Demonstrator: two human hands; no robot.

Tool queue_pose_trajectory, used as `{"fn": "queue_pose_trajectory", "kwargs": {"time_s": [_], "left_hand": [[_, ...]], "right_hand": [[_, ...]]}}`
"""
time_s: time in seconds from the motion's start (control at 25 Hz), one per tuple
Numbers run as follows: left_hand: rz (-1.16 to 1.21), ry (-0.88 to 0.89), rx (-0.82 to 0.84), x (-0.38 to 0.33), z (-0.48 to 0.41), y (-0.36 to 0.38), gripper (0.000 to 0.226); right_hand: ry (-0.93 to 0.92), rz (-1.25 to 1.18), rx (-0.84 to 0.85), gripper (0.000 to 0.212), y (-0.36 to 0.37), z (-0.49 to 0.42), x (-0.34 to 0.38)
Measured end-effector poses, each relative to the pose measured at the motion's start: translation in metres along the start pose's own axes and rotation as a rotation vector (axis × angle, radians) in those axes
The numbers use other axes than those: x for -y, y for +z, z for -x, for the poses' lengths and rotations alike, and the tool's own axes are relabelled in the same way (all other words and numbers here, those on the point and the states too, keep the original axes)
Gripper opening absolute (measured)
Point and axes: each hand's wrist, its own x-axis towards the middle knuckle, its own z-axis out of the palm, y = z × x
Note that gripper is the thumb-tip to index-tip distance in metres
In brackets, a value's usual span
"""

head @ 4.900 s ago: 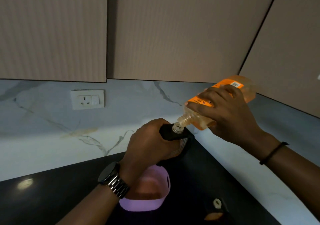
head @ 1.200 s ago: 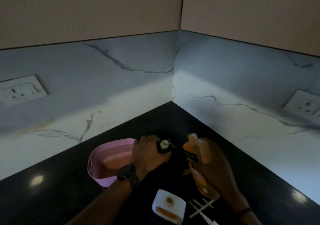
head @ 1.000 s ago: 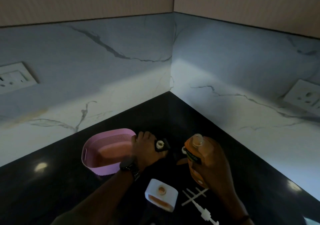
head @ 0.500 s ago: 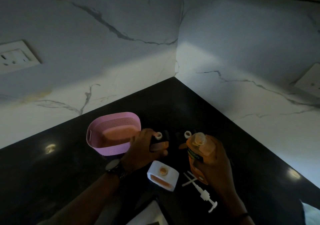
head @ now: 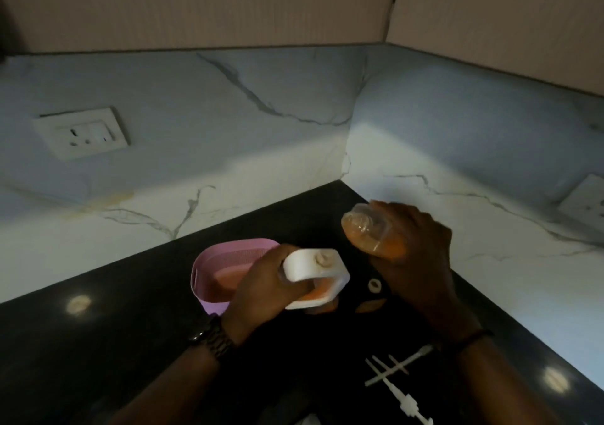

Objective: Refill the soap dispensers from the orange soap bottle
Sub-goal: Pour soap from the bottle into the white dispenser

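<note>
While the left hand [head: 261,290] grips the white dispenser [head: 315,277] with its open neck facing up, the right hand [head: 413,261], wrapped around the orange soap bottle [head: 371,233], tips that bottle's mouth leftward, just above and right of the neck.

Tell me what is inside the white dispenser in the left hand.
Orange soap shows through the lower side of the white dispenser, which the left hand grips. The fingers hide how full it is.
</note>
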Motion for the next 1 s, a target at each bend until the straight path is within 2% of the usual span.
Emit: {"fn": "queue_pose_trajectory", "kwargs": {"time_s": [0.16, 0.48, 0.68, 1.0], "left_hand": [[0.028, 0.103, -0.222, -0.047, -0.003, -0.044, 0.037], [0.005, 0.189, -0.388, -0.072, 0.005, -0.092, 0.04], [0.043, 0.195, -0.436, -0.077, 0.005, -0.099, 0.044], [0.113, 0.222, -0.404, -0.082, -0.001, -0.098, 0.043]], "right_hand": [[-0.241, 0.222, -0.076, 0.07, -0.027, -0.068, 0.031], [-0.601, 0.441, -0.149, 0.075, -0.049, -0.137, 0.076], [-0.708, 0.484, -0.161, 0.081, -0.056, -0.149, 0.088], [-0.767, 0.542, -0.149, 0.084, -0.074, -0.157, 0.097]]}}
